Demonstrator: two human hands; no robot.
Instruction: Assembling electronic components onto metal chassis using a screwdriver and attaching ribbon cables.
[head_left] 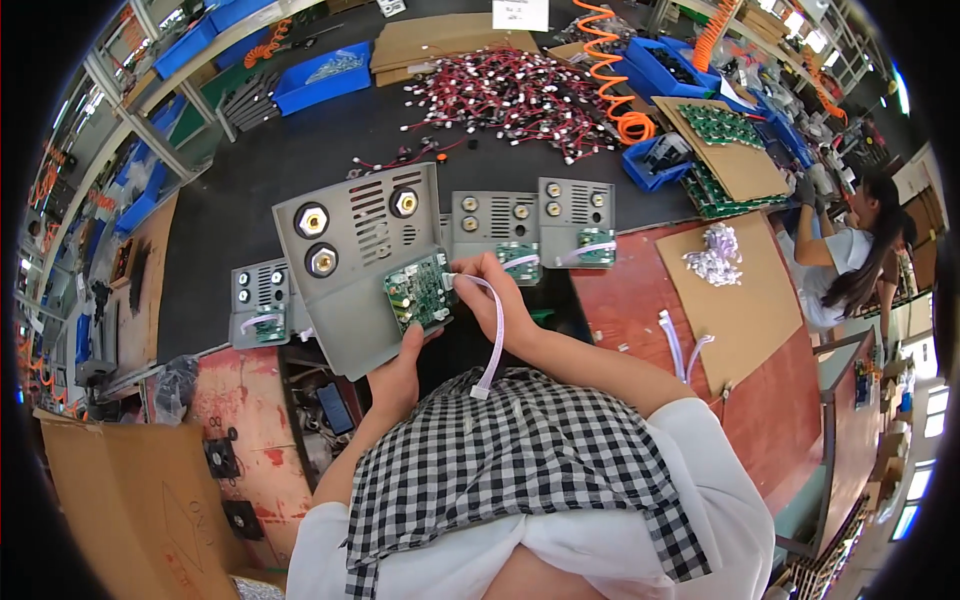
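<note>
My left hand [400,372] grips the lower edge of a grey metal panel [352,240] with slots, brass fittings and a green circuit board [418,290] mounted on it. My right hand [495,295] pinches one end of a white flat ribbon cable [494,340] against the right edge of that board. The cable's free end hangs down over my checked apron. The panel is tilted up above the dark table.
Three more grey panels [575,222] with boards lie beside the held one. A heap of red-and-white wire harnesses [515,95] lies farther back, with blue bins [322,75], an orange coiled hose [610,70], cardboard sheets [735,290] and loose white cables [672,340]. Another person [850,260] works at right.
</note>
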